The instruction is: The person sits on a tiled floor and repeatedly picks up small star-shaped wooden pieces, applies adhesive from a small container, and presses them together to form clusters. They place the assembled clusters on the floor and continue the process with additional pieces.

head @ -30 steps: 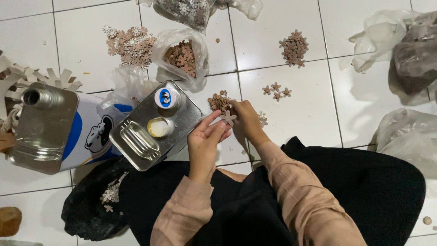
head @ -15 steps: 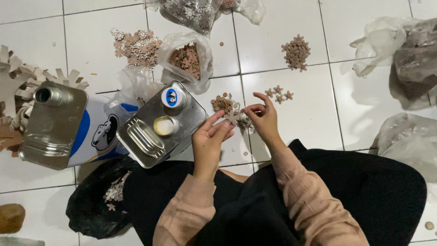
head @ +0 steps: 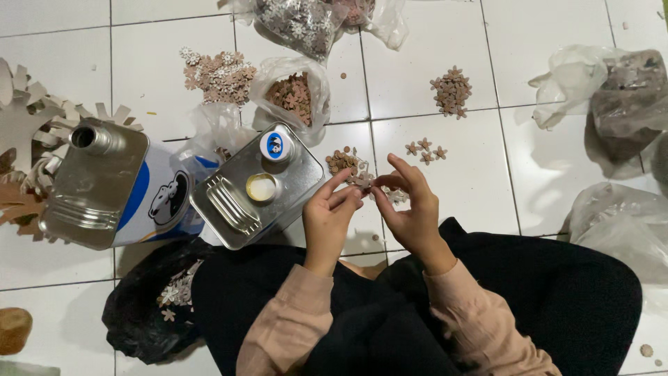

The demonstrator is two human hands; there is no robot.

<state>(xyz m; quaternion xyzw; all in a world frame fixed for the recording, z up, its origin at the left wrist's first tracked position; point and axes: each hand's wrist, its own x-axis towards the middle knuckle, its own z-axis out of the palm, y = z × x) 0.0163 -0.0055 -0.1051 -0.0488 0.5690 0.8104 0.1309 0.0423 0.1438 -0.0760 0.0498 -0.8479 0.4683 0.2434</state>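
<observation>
At frame centre, a small flower piece (head: 363, 179) is pinched between left hand (head: 328, 214) and right hand (head: 410, 209), fingertips narrowed; brown discs (head: 341, 160) lie just above, nearer the left.

Person wears a long-sleeved top with loose, dusty-pink sleeves ending at the wrists, bare left hand (head: 328, 216) and right hand (head: 412, 209) without rings or gloves, and a plain black garment covering the lap.
</observation>
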